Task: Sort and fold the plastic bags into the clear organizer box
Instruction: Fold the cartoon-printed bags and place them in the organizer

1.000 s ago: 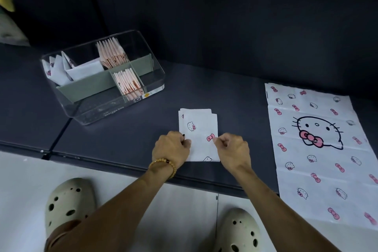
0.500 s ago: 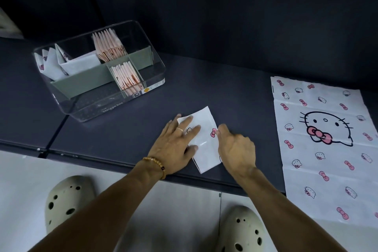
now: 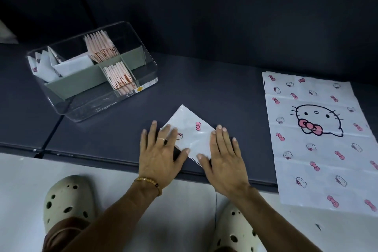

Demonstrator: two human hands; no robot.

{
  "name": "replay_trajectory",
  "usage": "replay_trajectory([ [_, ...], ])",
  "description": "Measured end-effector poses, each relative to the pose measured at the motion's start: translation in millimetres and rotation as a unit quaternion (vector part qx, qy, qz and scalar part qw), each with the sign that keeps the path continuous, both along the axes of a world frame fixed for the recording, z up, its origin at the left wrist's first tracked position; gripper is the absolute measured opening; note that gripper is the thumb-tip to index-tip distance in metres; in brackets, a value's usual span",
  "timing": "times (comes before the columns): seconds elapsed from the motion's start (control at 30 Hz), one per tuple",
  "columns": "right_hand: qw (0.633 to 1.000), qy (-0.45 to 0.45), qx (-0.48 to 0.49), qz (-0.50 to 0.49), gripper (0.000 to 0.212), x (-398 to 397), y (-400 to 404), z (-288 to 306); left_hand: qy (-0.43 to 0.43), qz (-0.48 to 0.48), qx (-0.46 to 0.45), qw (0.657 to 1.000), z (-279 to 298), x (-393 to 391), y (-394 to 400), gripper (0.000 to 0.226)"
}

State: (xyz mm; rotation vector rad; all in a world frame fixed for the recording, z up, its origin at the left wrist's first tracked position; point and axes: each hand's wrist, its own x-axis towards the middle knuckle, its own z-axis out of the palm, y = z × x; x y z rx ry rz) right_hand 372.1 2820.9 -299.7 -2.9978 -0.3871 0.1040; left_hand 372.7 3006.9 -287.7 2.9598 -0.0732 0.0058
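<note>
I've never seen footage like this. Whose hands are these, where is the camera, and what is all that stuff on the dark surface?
There is no machine here: a person wears a camera on the head, looking down at their own hands. The left hand and right hand lie flat with straight fingers, pressing a white cat-print plastic bag, the folded bag, into a triangle on the dark surface. Nothing is gripped. To the left stands the clear organizer box, its compartments holding already folded white and pink bags. On the right lies an unfolded bag, spread flat, waiting its turn. Below you see the person's pale shoes.
</note>
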Motion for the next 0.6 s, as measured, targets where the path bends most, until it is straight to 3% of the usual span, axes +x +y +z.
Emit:
replay_trajectory([
  [0.07, 1.000, -0.001, -0.001, 0.014, 0.079, 2.0, -3.2, 0.2, -0.037, -0.037, 0.013, 0.999, 6.9, 5.5, -0.3, 0.058],
  [0.17, 1.000, 0.003, -0.004, 0.025, 0.078, 4.7, -5.0, 1.7, -0.081, -0.192, 0.037, 0.977, 15.3, 29.1, -12.6, 0.042],
  [0.27, 0.999, 0.015, -0.006, 0.042, 0.078, 6.5, -8.1, 0.0, -0.015, -0.306, 0.034, 0.951, 10.0, 49.9, -36.2, 0.054],
  [0.5, 0.998, 0.031, 0.002, 0.047, 0.080, 8.4, -10.2, 4.6, 0.032, -0.320, 0.021, 0.947, -10.0, 65.0, -13.4, 0.056],
  [0.6, 0.998, 0.031, -0.001, 0.045, 0.080, 10.8, -11.2, 4.1, 0.047, -0.273, 0.035, 0.960, -11.0, 69.9, 11.8, 0.062],
])
